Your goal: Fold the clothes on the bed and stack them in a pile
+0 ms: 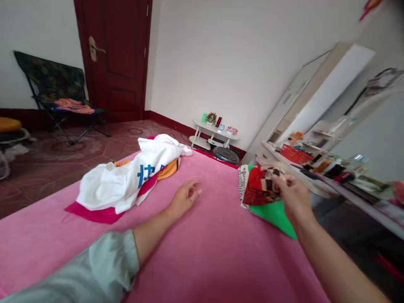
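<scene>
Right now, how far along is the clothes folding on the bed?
Done: a folded stack lies at the pink bed's right edge. In hand: the right hand grips the red patterned piece on top; the left hand rests flat. Left: the unfolded heap under a white shirt.

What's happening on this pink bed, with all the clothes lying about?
A person is handling clothes on a pink bed. Their right hand rests on a stack of folded clothes at the bed's right edge, red on top with green beneath. The left hand lies flat and empty on the cover. Farther left, a loose heap of unfolded clothes, white on top, sits untouched.
</scene>
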Demonstrator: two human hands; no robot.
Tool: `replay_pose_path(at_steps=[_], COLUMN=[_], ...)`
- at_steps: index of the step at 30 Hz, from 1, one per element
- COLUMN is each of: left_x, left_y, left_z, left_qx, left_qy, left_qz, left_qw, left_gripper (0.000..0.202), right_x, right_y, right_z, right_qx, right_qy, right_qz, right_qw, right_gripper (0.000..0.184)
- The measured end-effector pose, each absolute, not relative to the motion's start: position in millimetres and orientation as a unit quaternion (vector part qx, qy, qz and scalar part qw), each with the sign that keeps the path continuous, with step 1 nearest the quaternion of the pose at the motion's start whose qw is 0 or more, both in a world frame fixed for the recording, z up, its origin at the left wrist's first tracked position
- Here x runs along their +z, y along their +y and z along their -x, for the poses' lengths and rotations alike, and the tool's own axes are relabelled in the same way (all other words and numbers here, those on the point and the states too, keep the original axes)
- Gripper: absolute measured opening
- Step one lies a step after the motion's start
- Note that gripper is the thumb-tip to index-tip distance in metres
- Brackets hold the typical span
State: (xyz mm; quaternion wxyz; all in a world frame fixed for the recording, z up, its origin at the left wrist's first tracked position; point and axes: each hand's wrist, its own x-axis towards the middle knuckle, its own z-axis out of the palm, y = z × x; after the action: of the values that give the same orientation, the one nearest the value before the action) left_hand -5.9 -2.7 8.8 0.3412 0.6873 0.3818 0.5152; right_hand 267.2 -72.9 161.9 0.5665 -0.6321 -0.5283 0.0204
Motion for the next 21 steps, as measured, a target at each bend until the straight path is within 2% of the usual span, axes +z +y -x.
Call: replay_pose_path(at_steps=[2,4,6,7,9,12,15,17,19,21], left_x=[26.1,42.0,54.7,59.1,63.3,60.0,52.5,47.4,42.4,38.2], left_y=[-6.4,-6.1,-2.9,-1.2,-0.3,-8.1,-22.2,-28.8,-30.2,-26.9], left_z=[18.5,32.1,43.5,47.2,49.7,44.0,35.8,31.1,27.0,24.3], left_qx=[0.567,0.6,0.613,0.606,0.557,0.422,0.283,0.209,0.172,0.178], left_qy=[0.378,0.366,0.355,0.354,0.363,0.388,0.391,0.416,0.455,0.472], left_qz=[-0.638,-0.597,-0.575,-0.576,-0.614,-0.715,-0.828,-0.865,-0.863,-0.853], left_qw=[0.36,0.385,0.411,0.419,0.425,0.4,0.286,0.19,0.136,0.134], left_gripper=[0.045,0.048,0.05,0.05,0.05,0.054,0.075,0.083,0.074,0.052], right_x=[144.0,123.4,106.4,101.1,95.9,87.2,58.7,33.9,14.0,4.0], right_y=[-105.8,-138.1,-162.5,-168.7,-165.5,-129.3,-89.1,-74.7,-70.9,-72.9], right_z=[-219.1,-178.9,-151.8,-144.5,-143.9,-173.5,-221.2,-250.6,-272.4,-286.1], right_qx=[0.065,0.187,0.315,0.339,0.309,0.127,-0.044,-0.075,-0.06,-0.025], right_qy=[-0.626,-0.737,-0.79,-0.79,-0.783,-0.765,-0.717,-0.678,-0.654,-0.639], right_qz=[0.605,0.542,0.483,0.48,0.503,0.553,0.611,0.65,0.681,0.711], right_qw=[0.488,0.357,0.208,0.177,0.195,0.304,0.334,0.335,0.322,0.292], right_gripper=[0.019,0.003,0.006,0.009,0.013,0.017,0.028,0.043,0.05,0.043])
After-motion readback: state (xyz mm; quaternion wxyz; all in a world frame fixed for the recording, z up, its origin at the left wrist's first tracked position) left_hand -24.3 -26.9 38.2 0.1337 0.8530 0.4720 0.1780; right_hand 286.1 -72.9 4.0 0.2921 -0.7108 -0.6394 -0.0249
